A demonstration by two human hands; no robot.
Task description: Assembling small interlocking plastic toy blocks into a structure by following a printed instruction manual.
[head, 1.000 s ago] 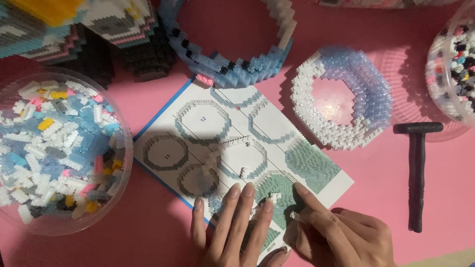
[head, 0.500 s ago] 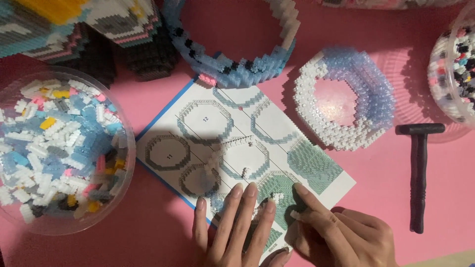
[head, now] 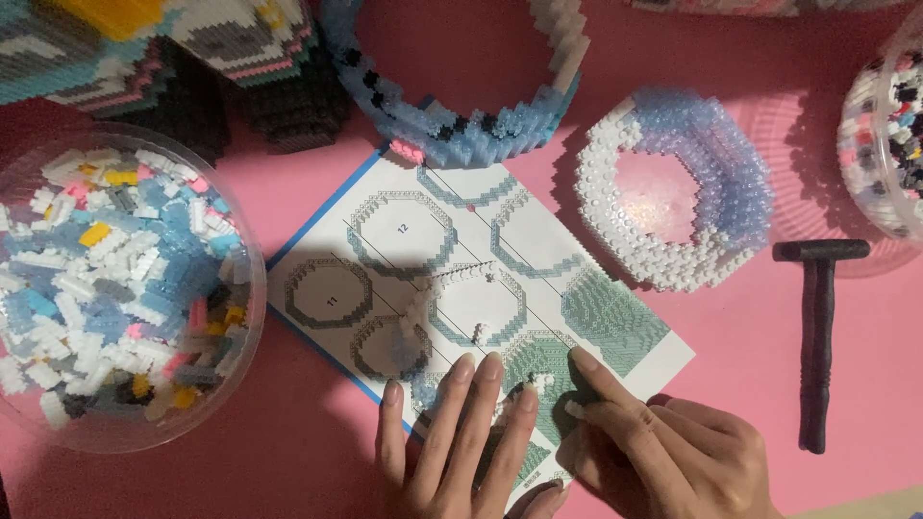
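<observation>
Sheet corner (head: pixel 500 432) under both hands; right bowl (head: pixel 880 125) cut off.

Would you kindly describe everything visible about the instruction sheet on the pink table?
The instruction sheet is a white paper with a blue edge, lying flat and turned at an angle. Grey-green ring diagrams and shaded patches are printed on it. A few tiny white bricks rest on it. Both hands, left and right, press its lower corner.
</observation>
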